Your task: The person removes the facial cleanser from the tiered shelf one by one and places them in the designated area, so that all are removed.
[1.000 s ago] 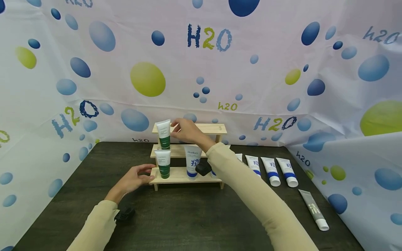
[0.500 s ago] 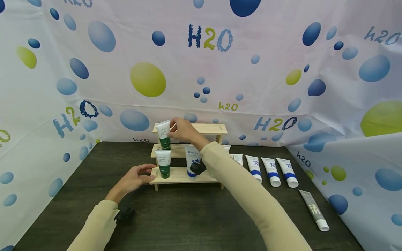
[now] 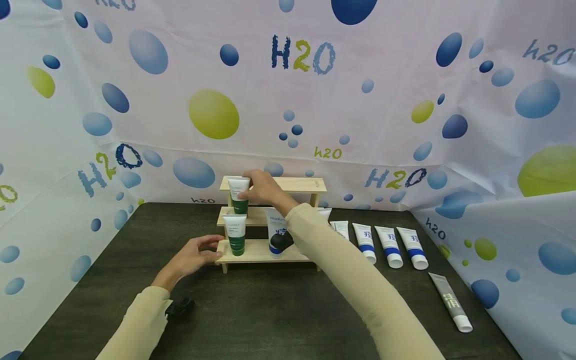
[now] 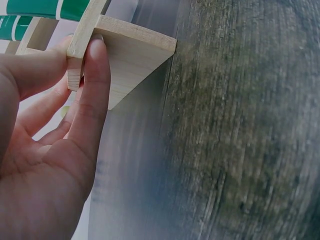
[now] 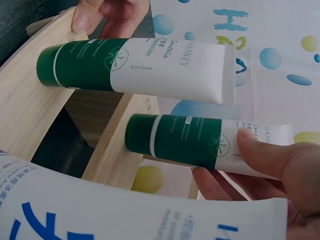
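The person's bare left hand [image 3: 191,257] and right hand [image 3: 266,190] emerge from plain pale-yellow sleeves [image 3: 355,277], with a small black camera [image 3: 282,241] at each wrist.

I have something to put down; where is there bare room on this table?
The dark tabletop is bare in front of the wooden stand, between the sleeves, and left of the stand, beyond the left hand. Crowded: right of the stand, with blue-banded tubes and a grey tube, and around the right hand, which grips a green-and-white tube.

White spotted curtain [image 3: 315,110], dark tabletop [image 3: 261,315]
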{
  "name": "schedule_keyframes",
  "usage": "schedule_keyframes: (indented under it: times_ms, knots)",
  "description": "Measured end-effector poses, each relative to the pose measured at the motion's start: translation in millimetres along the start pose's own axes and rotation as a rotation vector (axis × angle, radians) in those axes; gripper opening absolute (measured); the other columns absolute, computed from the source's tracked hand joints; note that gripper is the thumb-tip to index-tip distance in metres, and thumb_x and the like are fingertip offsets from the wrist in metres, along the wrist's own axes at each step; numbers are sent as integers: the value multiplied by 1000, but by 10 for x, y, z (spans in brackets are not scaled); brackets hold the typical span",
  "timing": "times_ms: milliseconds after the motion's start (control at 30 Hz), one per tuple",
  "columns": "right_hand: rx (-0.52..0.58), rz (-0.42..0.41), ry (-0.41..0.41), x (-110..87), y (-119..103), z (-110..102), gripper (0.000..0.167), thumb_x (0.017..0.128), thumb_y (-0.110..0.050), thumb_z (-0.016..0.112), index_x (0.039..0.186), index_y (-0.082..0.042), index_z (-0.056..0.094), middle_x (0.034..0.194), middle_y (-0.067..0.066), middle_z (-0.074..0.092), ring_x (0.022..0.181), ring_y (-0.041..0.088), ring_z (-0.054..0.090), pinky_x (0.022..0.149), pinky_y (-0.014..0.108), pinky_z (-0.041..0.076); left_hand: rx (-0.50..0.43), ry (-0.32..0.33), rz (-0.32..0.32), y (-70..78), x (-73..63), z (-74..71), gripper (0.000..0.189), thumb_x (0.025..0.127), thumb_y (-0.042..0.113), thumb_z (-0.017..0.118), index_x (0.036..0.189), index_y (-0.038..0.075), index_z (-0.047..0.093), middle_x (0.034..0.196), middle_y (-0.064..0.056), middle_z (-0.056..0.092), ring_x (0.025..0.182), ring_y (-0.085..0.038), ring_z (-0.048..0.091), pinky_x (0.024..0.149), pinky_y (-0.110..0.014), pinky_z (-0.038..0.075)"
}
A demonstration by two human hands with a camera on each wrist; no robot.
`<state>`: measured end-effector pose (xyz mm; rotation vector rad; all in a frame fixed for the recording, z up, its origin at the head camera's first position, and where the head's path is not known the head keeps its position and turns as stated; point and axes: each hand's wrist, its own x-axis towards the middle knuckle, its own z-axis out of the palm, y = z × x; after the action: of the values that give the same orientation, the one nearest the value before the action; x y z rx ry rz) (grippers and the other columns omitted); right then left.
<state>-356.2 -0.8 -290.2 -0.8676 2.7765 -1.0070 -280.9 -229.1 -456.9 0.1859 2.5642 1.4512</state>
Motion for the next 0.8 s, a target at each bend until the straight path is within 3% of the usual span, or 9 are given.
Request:
schedule_keyframes:
  times_ms: [167, 433, 567, 800]
  knots:
    - [64, -9, -11, -8, -9, -53, 34, 95, -10, 75, 126, 4, 66, 118, 20, 73, 102, 29, 73, 76, 27, 62, 6, 0, 7, -1, 5, 8, 60, 99, 24, 71, 150, 1, 49, 146, -28, 52, 126, -37, 61, 99, -47, 56]
    - [195, -30, 3, -58, -62, -189, 28, 94, -5, 74, 120, 5, 66, 114, 22, 73, 98, 25, 70, 82, 32, 63, 10, 3, 0, 9, -1, 10, 60, 99, 24, 71, 150, 1, 49, 146, -29, 52, 123, -35, 64, 99, -49, 56]
    - [203, -56, 30, -88, -103, -304, 29, 94, -5, 74, 120, 5, 67, 111, 22, 72, 97, 27, 71, 83, 36, 63, 12, 1, 9, 18, -7, 7, 60, 99, 24, 71, 150, 0, 49, 146, -29, 52, 122, -35, 64, 98, -48, 56]
    - [318, -71, 87, -176, -155, -528, 33, 94, -8, 75, 124, 2, 66, 113, 21, 72, 100, 27, 72, 81, 34, 64, 4, -4, 23, 18, -10, 2, 60, 100, 22, 70, 150, -1, 48, 145, -31, 51, 120, -35, 66, 95, -46, 57]
